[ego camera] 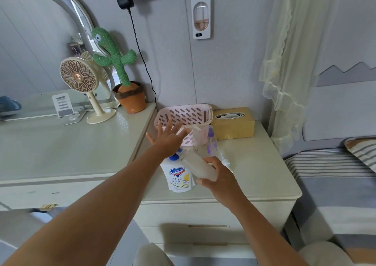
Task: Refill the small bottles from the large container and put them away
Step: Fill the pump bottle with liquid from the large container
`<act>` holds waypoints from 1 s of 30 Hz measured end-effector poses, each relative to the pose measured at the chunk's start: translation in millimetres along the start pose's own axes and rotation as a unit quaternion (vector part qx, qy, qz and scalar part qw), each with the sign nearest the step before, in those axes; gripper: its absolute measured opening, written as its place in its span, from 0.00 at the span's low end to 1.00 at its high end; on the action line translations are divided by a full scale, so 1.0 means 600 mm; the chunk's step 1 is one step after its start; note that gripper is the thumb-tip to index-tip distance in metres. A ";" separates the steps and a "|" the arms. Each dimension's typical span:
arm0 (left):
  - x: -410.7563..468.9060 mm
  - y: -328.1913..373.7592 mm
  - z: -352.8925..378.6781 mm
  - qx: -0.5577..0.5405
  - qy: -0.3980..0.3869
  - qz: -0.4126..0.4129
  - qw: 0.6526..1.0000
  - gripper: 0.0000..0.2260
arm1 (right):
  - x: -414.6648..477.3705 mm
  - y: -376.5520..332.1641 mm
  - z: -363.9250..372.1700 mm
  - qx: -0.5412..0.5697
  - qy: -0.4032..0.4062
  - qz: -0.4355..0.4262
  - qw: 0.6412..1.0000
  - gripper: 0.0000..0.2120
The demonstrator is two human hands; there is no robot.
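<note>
A white Safeguard refill pouch (179, 181) with a blue cap stands near the front of the nightstand. My right hand (219, 176) grips a small frosted bottle (200, 167), tilted with its neck toward the pouch's cap. My left hand (168, 136) hovers with fingers spread above the pouch, in front of a pink slotted basket (189, 113). A pump bottle (198, 136) and a purple spray bottle (211, 141) stand just in front of the basket. Part of the pouch's top is hidden by my left wrist.
A gold tissue box (234, 123) sits right of the basket. On the higher dresser (61, 149) to the left stand a desk fan (81, 82), a phone stand (64, 105) and a cactus toy in a pot (130, 96). A bed (335, 180) lies to the right.
</note>
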State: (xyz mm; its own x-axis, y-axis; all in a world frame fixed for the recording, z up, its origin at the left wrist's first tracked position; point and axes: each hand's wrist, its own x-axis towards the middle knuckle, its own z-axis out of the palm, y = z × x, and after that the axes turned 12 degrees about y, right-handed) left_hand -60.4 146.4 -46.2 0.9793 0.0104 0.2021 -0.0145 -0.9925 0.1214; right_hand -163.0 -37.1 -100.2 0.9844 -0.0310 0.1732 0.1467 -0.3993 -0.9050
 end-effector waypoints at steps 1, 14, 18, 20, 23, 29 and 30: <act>0.000 0.000 0.001 0.006 0.000 0.005 1.000 0.22 | 0.000 0.001 0.000 0.004 -0.001 0.002 1.000 0.23; 0.010 0.003 -0.014 -0.042 0.002 -0.041 0.998 0.28 | 0.004 0.008 0.004 0.074 -0.014 0.010 0.997 0.22; 0.005 0.002 -0.002 -0.031 -0.010 -0.040 0.999 0.26 | 0.004 0.014 0.008 0.071 -0.017 0.012 0.997 0.22; 0.007 0.002 -0.003 -0.035 -0.010 -0.037 0.999 0.25 | 0.005 0.014 0.007 0.072 -0.016 0.012 0.997 0.22; 0.013 0.001 -0.014 -0.045 0.000 -0.040 0.998 0.27 | 0.009 0.010 0.004 0.075 -0.017 0.007 0.997 0.23; 0.014 -0.002 -0.011 -0.044 0.003 -0.045 0.998 0.27 | 0.013 0.012 0.005 0.072 -0.023 0.009 0.997 0.23; 0.013 -0.002 -0.007 -0.040 0.001 -0.043 0.998 0.26 | 0.013 0.014 0.006 0.068 -0.023 0.010 0.997 0.23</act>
State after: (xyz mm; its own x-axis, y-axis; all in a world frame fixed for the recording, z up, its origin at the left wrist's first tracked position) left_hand -53.5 148.4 -40.5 0.9772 0.0950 0.1899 0.0528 -0.9750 0.2161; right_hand -153.9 -37.5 -107.8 0.9903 0.0046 0.1392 0.1352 -0.2703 -0.9532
